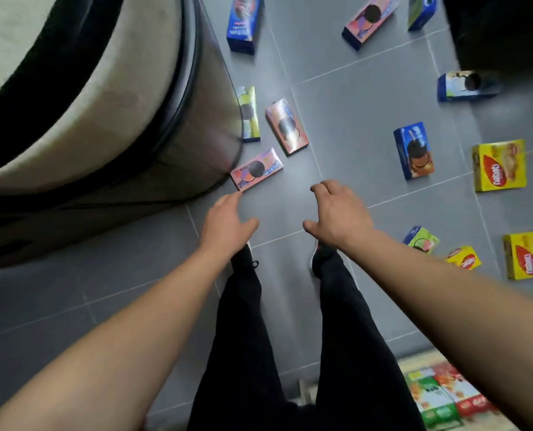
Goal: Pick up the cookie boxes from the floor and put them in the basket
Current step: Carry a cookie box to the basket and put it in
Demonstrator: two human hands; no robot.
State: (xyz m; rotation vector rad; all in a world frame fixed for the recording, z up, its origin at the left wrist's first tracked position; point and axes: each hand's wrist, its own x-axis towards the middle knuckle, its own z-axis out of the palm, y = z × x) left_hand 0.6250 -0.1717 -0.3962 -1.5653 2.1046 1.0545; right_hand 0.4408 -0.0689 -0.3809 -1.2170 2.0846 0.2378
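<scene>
Several cookie boxes lie scattered on the grey tiled floor. A pink box (257, 169) lies against the foot of the tall beige basket (109, 113) at the left. Another pink box (287, 126) and a yellow-green box (249, 113) lie just beyond it. My left hand (226, 223) hovers open just below the nearest pink box, fingertips almost at its corner. My right hand (341, 214) hangs open over bare floor to the right, holding nothing. A blue box (414, 150) and yellow boxes (499, 165) lie further right.
More boxes lie at the top: a blue box (243, 23), a pink one (369, 20) and another blue box (467, 86). Yellow boxes (528, 255) sit at the right edge. My legs and shoes (321, 259) stand below the hands. Packets on a shelf (439, 396) are at the bottom right.
</scene>
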